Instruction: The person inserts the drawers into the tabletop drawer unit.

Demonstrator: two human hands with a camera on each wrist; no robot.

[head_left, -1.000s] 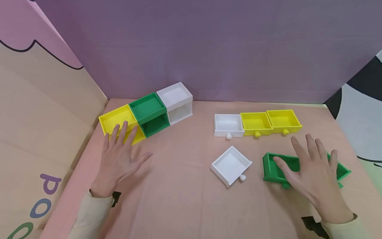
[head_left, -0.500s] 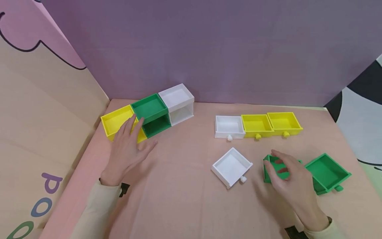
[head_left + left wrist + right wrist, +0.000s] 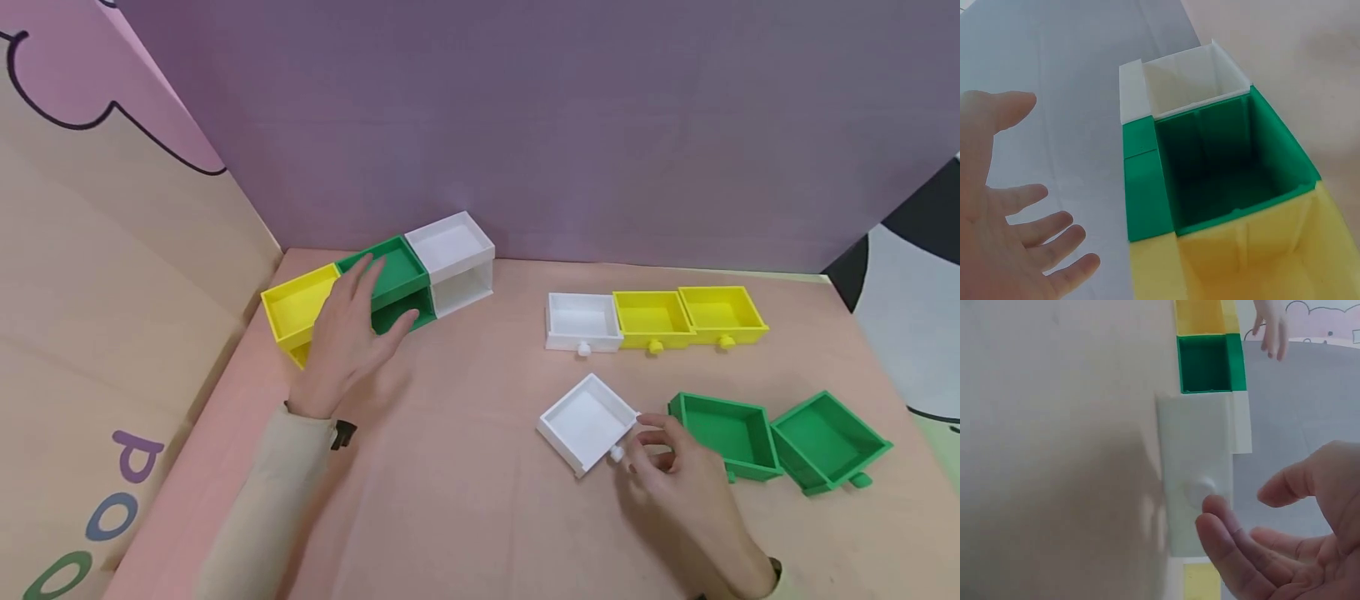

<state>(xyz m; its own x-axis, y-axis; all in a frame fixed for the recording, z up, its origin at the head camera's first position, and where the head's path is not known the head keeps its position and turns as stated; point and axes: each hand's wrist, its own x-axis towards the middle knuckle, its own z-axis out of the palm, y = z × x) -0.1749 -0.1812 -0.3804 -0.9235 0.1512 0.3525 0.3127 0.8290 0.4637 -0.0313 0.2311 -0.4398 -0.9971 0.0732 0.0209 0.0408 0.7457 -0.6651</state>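
Note:
My right hand [image 3: 686,487] is at the right corner of a tilted white drawer [image 3: 588,421], its fingers bent close to the round knob [image 3: 1199,492]. In the right wrist view the thumb stands apart from the fingertips, and nothing is pinched between them. On the left, my left hand [image 3: 341,350] hovers over the row of joined boxes with relaxed, spread fingers, holding nothing. That row has a yellow box [image 3: 296,304], a green box [image 3: 401,271] and a white box [image 3: 450,246]. The left wrist view shows open hollow fronts, the green one [image 3: 1216,162] in the middle.
Behind the tilted drawer stand a white drawer [image 3: 583,317] and two yellow drawers [image 3: 651,315], lined up with knobs facing me. Two green drawers [image 3: 723,433] lie at the right. A purple backdrop [image 3: 525,125] rises behind the pink tabletop [image 3: 450,500].
My right hand has moved left from above the green drawers to the tilted white drawer, its fingers drawing closer together. My left hand has shifted right and forward from the yellow box toward the green one.

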